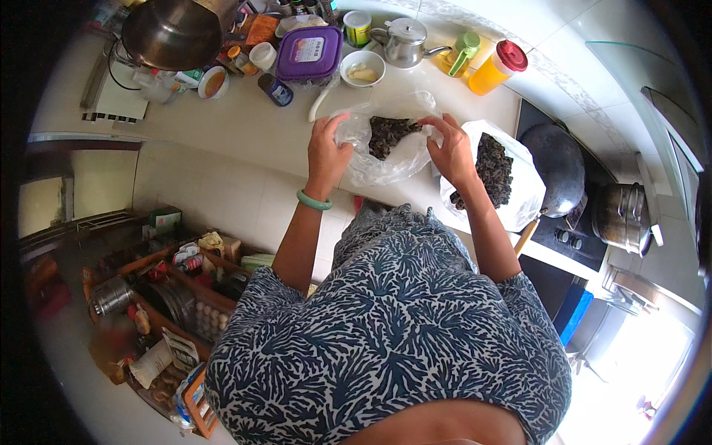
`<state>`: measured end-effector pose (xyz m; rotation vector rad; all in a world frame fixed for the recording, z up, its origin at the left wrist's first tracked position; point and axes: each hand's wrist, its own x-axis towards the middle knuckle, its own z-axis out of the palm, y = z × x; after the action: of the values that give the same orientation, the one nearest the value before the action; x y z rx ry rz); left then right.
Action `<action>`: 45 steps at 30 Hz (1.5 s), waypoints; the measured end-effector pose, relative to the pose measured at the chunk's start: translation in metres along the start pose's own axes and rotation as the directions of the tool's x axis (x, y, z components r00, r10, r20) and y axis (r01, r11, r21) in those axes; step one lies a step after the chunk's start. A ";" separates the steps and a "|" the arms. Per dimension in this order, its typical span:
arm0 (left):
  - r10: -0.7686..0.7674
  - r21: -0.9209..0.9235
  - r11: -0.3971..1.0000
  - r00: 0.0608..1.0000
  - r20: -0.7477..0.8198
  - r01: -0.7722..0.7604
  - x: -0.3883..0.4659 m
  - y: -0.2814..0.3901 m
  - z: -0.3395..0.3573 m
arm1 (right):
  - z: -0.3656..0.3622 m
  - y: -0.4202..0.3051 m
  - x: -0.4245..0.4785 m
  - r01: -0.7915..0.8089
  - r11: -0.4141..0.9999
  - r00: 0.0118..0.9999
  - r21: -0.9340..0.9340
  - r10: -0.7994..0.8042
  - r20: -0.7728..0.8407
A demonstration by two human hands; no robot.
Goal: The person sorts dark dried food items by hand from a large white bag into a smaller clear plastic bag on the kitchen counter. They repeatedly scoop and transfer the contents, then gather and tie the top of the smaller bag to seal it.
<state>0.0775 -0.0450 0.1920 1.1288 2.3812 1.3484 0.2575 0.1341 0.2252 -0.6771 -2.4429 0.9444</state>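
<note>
A clear plastic bag (384, 169) lies on the kitchen counter with its mouth spread wide. Inside it sits a small heap of dark, crinkled dried food (389, 135), perhaps wood ear fungus. My left hand (329, 151), below a green bangle (314, 201), pinches the bag's left rim. On the opposite rim, my right hand (449, 149) grips the plastic between thumb and fingers. Just right of that hand is a larger white plastic bag (525, 183), open and holding more of the same dark pieces (494, 169). My right forearm partly covers it.
Behind the bag stand a white bowl (362, 69), a purple-lidded container (309, 53), a steel kettle (408, 43), a green-topped oil jug (463, 54) and an orange bottle (497, 68). A wok (553, 167) and a steel pot (620, 217) occupy the cooktop at right. A wooden shelf rack (167, 278) stands lower left.
</note>
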 end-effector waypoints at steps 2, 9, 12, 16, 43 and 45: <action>0.020 0.039 0.999 1.000 0.006 -0.020 -0.004 -0.018 0.010 | 0.008 0.011 -0.008 -0.069 0.997 0.997 0.019 0.069 -0.017; 0.039 -0.022 0.998 0.905 -0.424 -0.053 -0.031 -0.023 0.053 | 0.001 -0.007 0.031 -0.225 0.948 0.974 -0.227 0.218 -0.055; -0.342 -0.201 0.938 0.836 -0.429 0.281 -0.051 -0.014 0.078 | 0.033 0.053 0.048 -0.184 0.911 0.980 -0.368 0.200 0.005; -0.785 -0.625 0.457 0.618 0.052 0.633 -0.064 -0.059 0.116 | 0.070 0.123 0.067 -0.369 0.902 0.910 -0.225 0.399 0.111; 0.239 -0.022 0.971 0.969 0.063 -0.238 -0.002 -0.012 0.059 | 0.019 -0.024 0.008 0.284 0.945 0.931 -0.163 -0.313 -0.191; 0.090 0.340 0.924 0.965 0.247 -0.173 0.008 -0.047 0.095 | 0.036 -0.022 0.005 0.362 0.932 0.932 -0.012 -0.361 0.042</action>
<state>0.0933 0.0092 0.1018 1.4730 2.4743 0.7746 0.2278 0.1051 0.2177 -0.1996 -2.4942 0.7908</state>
